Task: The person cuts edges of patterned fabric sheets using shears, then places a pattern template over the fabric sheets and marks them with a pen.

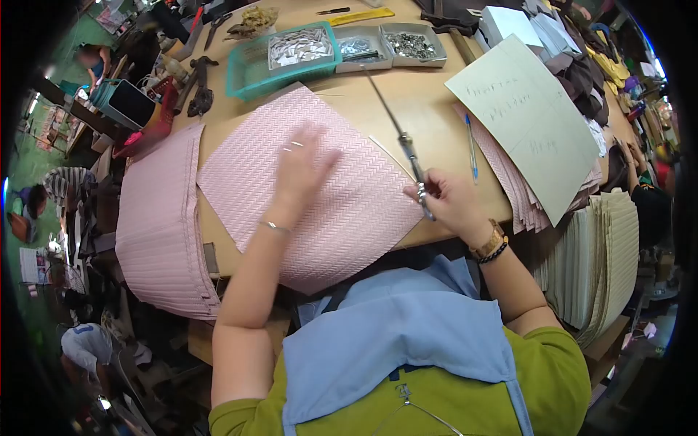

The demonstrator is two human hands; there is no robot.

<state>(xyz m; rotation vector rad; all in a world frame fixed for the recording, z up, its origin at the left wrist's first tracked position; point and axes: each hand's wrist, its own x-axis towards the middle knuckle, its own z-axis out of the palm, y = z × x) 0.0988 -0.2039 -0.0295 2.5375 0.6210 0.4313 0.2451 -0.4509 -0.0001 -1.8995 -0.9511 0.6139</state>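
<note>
A pink sheet with a woven zigzag pattern lies turned cornerwise on the table in front of me, its near corner over the edge. My left hand is flat over its upper part, fingers spread and slightly blurred. At the sheet's right corner, my right hand grips a long, slender metal tool with a dark shaft and shiny fittings. The tool's thin tip points away from me; its exact kind is unclear. A thin white stick lies beside the tool.
Stacked pink sheets stand at left. A grey-green board with handwriting covers more pink sheets at right, near a blue pen. Behind are a teal basket and a box of metal pieces. Pale stacked sheets stand lower right.
</note>
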